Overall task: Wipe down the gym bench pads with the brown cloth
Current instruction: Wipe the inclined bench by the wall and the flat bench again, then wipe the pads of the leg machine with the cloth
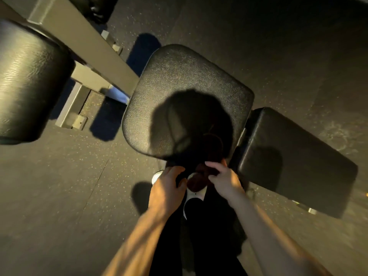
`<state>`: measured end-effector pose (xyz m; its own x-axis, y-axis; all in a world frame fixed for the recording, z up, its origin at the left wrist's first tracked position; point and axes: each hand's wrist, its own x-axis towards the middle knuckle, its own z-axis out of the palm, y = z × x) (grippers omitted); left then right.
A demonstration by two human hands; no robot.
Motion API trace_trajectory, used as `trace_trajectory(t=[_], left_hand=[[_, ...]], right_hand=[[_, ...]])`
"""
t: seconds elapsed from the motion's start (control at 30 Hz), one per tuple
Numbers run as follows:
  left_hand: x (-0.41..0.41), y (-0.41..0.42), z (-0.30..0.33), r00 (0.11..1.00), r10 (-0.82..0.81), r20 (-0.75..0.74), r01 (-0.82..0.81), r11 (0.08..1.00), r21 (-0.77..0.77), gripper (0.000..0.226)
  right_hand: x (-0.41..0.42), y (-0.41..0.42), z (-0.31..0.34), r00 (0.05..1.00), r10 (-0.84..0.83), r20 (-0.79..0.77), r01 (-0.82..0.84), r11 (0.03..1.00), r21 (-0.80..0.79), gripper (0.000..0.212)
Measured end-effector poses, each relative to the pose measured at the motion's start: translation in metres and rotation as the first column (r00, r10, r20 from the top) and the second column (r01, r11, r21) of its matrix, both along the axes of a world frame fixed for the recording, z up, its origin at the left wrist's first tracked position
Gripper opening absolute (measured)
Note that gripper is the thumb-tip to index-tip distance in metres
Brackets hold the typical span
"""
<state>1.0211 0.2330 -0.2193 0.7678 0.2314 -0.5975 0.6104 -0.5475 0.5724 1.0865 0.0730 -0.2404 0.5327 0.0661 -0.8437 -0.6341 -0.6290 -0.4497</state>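
A black seat pad [187,84] of the gym bench fills the middle of the view, with my head's shadow across its near half. A longer black back pad [294,156] joins it on the right. Just below the seat pad's near edge, both hands hold the bunched brown cloth [199,180]. My right hand [223,180] pinches the cloth from the right with curled fingers. My left hand [167,188] grips its left side, though shadow hides exactly where its fingers close. The cloth hangs clear of the pads, in front of my dark trousers.
A large black roller pad [29,80] sits at the left on a grey metal frame [87,48]. The frame's foot [71,116] rests on speckled rubber floor. My white shoes [191,196] show beneath the hands.
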Motion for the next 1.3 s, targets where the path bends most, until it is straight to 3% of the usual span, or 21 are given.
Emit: trace_trajectory(t=[0.1,0.23,0.37,0.5,0.53,0.67,0.83,1.0,1.1,1.2,1.3], left_hand=[[-0.002,0.002,0.036,0.997,-0.004,0.079,0.005,1.000,-0.005,0.046],[0.003,0.005,0.090,0.970,-0.110,0.217,0.127,0.990,-0.064,0.066],[0.003,0.011,0.154,0.938,-0.003,0.347,0.051,0.990,-0.128,0.057],[-0.001,0.024,0.220,0.896,0.122,0.427,-0.060,0.986,-0.156,0.019],[-0.002,0.029,0.237,0.876,0.137,0.462,-0.087,0.988,-0.128,0.022],[-0.013,0.064,0.286,0.773,0.316,0.550,-0.259,0.949,-0.181,0.031],[-0.041,0.135,0.331,0.644,0.389,0.659,-0.379,0.910,-0.167,0.025],[-0.095,0.237,0.368,0.551,0.463,0.695,-0.469,0.860,-0.201,0.023],[-0.130,0.304,0.389,0.488,0.478,0.730,-0.510,0.835,-0.206,0.025],[-0.162,0.367,0.412,0.479,0.438,0.761,-0.503,0.847,-0.172,0.022],[-0.189,0.422,0.428,0.633,0.211,0.745,-0.425,0.899,0.106,0.028]], right_hand=[[0.008,0.000,0.055,0.998,-0.062,0.029,0.059,0.995,0.083,0.044],[0.011,0.010,0.152,0.993,-0.064,0.098,0.039,0.972,0.230,0.047],[0.010,0.018,0.238,0.978,-0.085,0.191,0.004,0.921,0.389,0.043],[0.013,0.036,0.286,0.944,-0.135,0.300,0.007,0.919,0.394,0.034],[0.015,0.043,0.297,0.922,-0.115,0.370,-0.038,0.923,0.382,0.033],[0.020,0.083,0.326,0.793,0.076,0.605,-0.286,0.923,0.259,0.029],[0.006,0.158,0.358,0.543,0.359,0.759,-0.528,0.849,-0.024,0.025],[-0.034,0.265,0.387,0.276,0.409,0.870,-0.605,0.777,-0.174,0.028],[-0.070,0.337,0.404,0.185,0.306,0.934,-0.608,0.782,-0.136,0.029],[-0.104,0.410,0.425,0.196,0.295,0.935,-0.782,0.622,-0.032,0.017],[-0.135,0.471,0.432,0.191,0.408,0.893,-0.909,0.417,0.004,0.016]])
